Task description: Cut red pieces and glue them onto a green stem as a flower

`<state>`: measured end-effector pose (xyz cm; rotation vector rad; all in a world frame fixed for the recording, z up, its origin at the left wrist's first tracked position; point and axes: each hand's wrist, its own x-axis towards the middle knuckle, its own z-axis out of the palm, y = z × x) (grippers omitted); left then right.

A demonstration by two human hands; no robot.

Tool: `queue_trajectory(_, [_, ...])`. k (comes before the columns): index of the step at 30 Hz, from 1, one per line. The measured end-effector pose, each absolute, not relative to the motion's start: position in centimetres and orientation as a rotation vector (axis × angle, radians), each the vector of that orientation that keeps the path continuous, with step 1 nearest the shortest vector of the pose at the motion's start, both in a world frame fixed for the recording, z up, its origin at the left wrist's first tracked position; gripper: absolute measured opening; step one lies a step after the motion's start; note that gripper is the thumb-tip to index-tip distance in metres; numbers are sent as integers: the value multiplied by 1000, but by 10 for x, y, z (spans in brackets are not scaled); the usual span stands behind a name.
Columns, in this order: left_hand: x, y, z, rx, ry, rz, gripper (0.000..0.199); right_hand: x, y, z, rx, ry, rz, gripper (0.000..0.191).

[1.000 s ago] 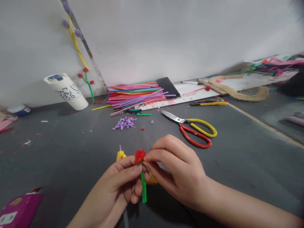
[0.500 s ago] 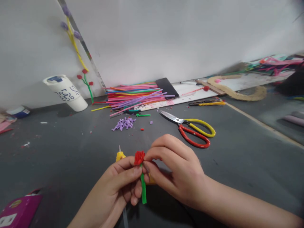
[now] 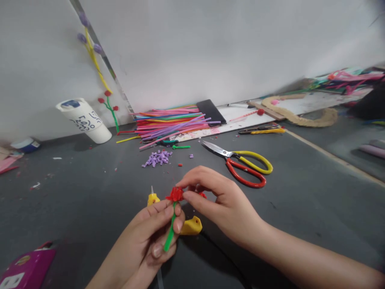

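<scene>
My left hand (image 3: 153,230) pinches the green stem (image 3: 170,235) of a small red flower (image 3: 176,194) between thumb and fingers, the stem slanting down to the left. My right hand (image 3: 218,200) is closed at the flower's right side, thumb and forefinger on the red petals. Another bit of red shows behind the right fingers. Under and behind my hands lies a yellow glue gun (image 3: 192,226), its nozzle pointing away and its middle hidden by my left hand.
Beyond my hands lie scissors (image 3: 240,162), purple pieces (image 3: 157,158) and a bundle of colourful stems (image 3: 174,122). A white cup (image 3: 86,119) stands back left, a purple box (image 3: 28,269) front left, a yellow-handled cutter (image 3: 267,130) back right.
The flower has tilted, its stem's lower end swinging left. My right fingers have moved up over the petals, and more of the glue gun's yellow handle shows.
</scene>
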<state>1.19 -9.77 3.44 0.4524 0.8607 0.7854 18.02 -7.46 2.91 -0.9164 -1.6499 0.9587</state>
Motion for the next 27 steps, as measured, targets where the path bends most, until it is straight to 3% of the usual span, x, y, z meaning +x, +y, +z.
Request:
queue_trajectory(10, [8, -95, 36, 447, 959, 866, 11, 185, -75, 27, -977, -1758, 673, 8])
queue_trajectory(15, [-2, -88, 46, 567, 962, 941, 14, 175, -80, 18, -998, -2312, 492, 8])
queue_trajectory(17, [-4, -87, 47, 665, 1036, 988, 13, 167, -84, 10, -1009, -2524, 435, 18])
queue_trajectory(22, [-1, -88, 45, 1076, 1362, 1245, 5, 151, -96, -7, -1052, -2691, 147, 21])
queue_trajectory(27, [4, -92, 46, 1559, 1636, 1442, 17, 148, -101, -14, -1088, -2662, 120, 27])
